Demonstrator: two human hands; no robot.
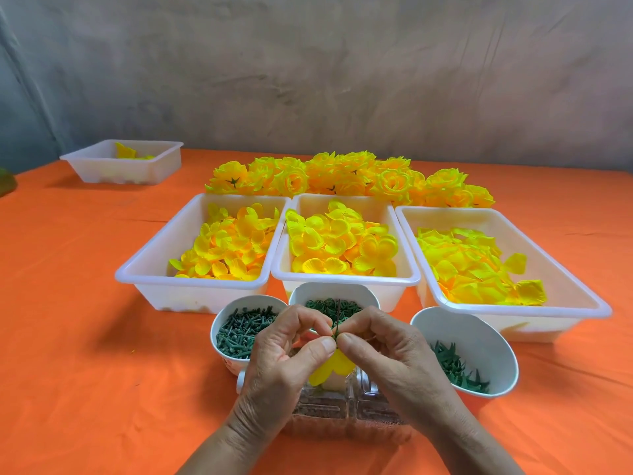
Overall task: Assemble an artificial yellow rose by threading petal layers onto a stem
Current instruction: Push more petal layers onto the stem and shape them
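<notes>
Centrally, a thin dark-green stem [337,322] is pinched by the left hand [284,361] and the right hand [388,358]; a yellow fabric petal layer [333,369] is seen at its six o'clock.

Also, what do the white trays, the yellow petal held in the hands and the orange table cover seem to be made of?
The white trays look like thin moulded plastic, semi-matte, with slightly translucent walls and rolled rims. The yellow petal is probably thin synthetic fabric, matte, with soft curved edges. The orange table cover looks like cloth, matte, lying in wrinkles and folds.
</notes>
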